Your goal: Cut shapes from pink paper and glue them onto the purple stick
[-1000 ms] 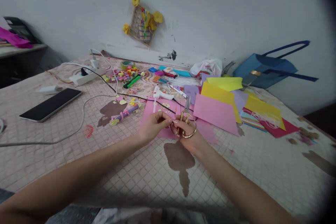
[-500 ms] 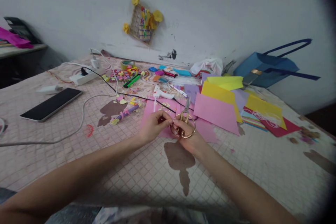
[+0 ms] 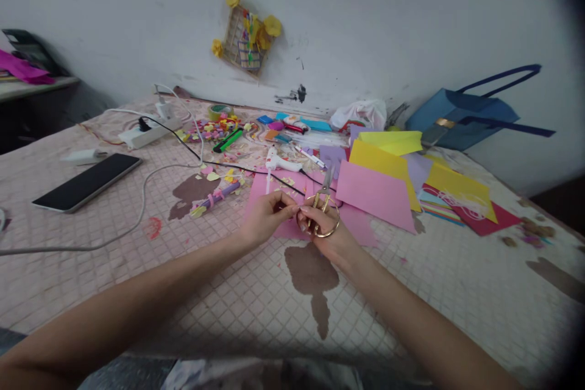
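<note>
My right hand point(image 3: 322, 226) has gold-handled scissors point(image 3: 325, 190) hooked on it, their blades pointing away toward the wall. My left hand point(image 3: 270, 214) is closed in a pinch, its fingertips meeting those of the right hand. Whatever small thing lies between the fingertips is too small to make out. Below and beyond both hands lie pink paper sheets point(image 3: 359, 226). A white glue gun point(image 3: 281, 161) rests on the paper just past the left hand. To the left is a purple paper stick point(image 3: 222, 194) with pink and yellow bits.
A phone point(image 3: 86, 183), a power strip point(image 3: 148, 133) and loose cables are at left. Behind lie a green cutter point(image 3: 227, 141), paper scraps point(image 3: 212, 129) and tape point(image 3: 220, 112). Coloured sheets point(image 3: 384, 167) and a blue bag point(image 3: 461, 119) stand at right.
The view has shifted very slightly. The scissors have tilted a little in my right hand; both hands stay together in nearly the same place.
</note>
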Demonstrator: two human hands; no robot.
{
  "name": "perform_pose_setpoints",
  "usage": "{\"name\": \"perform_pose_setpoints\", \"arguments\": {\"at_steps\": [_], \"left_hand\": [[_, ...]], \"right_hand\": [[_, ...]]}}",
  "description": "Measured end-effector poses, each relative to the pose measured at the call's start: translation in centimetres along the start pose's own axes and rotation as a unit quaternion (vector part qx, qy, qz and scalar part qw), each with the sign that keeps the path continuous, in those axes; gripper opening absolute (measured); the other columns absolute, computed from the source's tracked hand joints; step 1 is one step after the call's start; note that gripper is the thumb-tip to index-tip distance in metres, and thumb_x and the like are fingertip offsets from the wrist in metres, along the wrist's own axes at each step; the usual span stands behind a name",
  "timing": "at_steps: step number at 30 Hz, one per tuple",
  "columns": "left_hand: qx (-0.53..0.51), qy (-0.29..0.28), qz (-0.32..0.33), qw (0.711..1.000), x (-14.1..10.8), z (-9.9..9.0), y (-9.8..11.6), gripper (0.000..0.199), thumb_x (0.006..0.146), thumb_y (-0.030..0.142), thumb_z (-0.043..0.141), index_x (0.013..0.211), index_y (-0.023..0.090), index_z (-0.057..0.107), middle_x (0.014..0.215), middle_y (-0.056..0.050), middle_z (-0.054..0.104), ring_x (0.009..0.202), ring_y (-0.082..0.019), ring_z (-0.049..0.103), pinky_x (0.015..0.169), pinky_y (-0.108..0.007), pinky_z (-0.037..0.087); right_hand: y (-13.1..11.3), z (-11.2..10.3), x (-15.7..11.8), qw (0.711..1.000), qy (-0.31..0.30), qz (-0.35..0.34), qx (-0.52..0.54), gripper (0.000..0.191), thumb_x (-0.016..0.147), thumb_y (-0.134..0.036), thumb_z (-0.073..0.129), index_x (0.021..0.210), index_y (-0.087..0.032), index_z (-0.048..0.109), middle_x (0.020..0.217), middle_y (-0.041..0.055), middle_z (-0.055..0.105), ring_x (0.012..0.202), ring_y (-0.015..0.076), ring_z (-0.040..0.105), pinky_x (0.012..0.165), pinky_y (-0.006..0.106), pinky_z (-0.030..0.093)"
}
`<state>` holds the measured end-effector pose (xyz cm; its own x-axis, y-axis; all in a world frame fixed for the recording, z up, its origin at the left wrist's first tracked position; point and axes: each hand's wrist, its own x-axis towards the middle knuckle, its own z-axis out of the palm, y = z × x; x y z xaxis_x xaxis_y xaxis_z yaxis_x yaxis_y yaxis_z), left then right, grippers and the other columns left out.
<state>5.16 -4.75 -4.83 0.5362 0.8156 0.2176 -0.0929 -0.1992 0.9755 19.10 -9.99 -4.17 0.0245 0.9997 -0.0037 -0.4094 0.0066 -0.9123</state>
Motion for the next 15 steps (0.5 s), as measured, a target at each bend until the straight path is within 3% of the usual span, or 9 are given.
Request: {"name": "perform_pose_setpoints", "arguments": {"at_steps": [7,15], "left_hand": [[-0.011,-0.003,-0.003,1.000,0.00,0.01,0.11,0.021,0.079,0.033,0.061,0.073,0.013,0.057,0.068,-0.003,0.062,0.065,-0.013,0.057,0.063,-0.027,0.044],[0.003,-0.011,0.014,1.000,0.08,-0.12,-0.12,0.021,0.079,0.033,0.061,0.075,0.013,0.058,0.070,-0.004,0.063,0.068,-0.015,0.058,0.066,-0.028,0.045]], "right_hand": [[0.25,-0.15,0.03,1.000,-0.002,-0.015,0.000,0.004,0.071,-0.021,0.063,0.069,-0.018,0.062,0.055,-0.0032,0.057,0.046,0.0083,0.048,0.042,0.021,0.032],[0.04,0.12,0.08,0.999,-0.008,0.017,0.028,0.009,0.069,-0.024,0.068,0.066,-0.017,0.062,0.052,-0.0036,0.054,0.045,0.0077,0.046,0.041,0.021,0.030]]}}
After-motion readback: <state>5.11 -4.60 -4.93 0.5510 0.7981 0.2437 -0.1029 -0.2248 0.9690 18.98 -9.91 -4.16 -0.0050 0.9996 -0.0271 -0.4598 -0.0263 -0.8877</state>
